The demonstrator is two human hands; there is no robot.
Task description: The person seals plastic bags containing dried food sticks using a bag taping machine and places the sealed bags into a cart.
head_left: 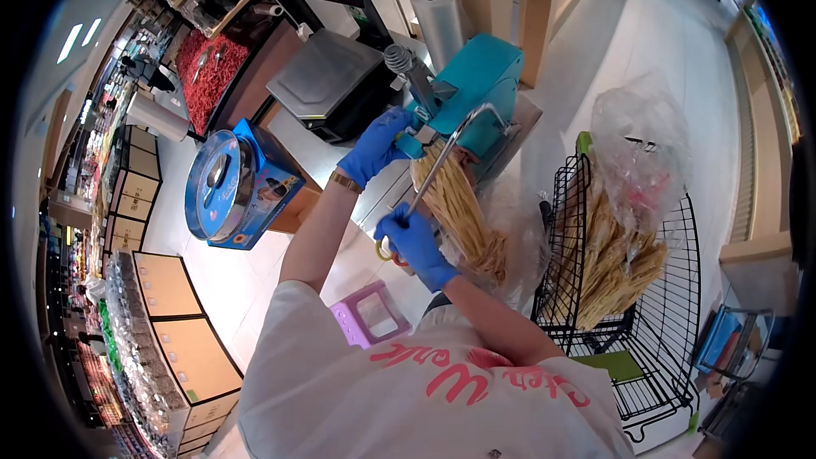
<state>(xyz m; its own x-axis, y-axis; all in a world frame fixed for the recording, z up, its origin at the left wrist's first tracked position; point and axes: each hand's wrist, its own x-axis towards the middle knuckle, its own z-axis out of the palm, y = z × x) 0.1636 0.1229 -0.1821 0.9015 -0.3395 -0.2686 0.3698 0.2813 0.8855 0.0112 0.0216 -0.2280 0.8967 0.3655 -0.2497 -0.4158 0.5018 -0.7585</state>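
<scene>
A teal hand-lever machine stands on the counter, with a curved metal lever reaching toward me. My right hand, in a blue glove, is closed around the near end of that lever. My left hand, also gloved in blue, is at the machine's left side; its fingers are curled against the teal front part, and what they grip is partly hidden. Beneath the lever lies a bundle of long pale-yellow dried sticks, like dried bean curd, its far end at the machine. Clear plastic lies beside the bundle.
A black wire cart on the right holds more dried sticks and a clear bag. A scale sits left of the machine. Further left is a blue box bearing a round tray. A purple frame is below.
</scene>
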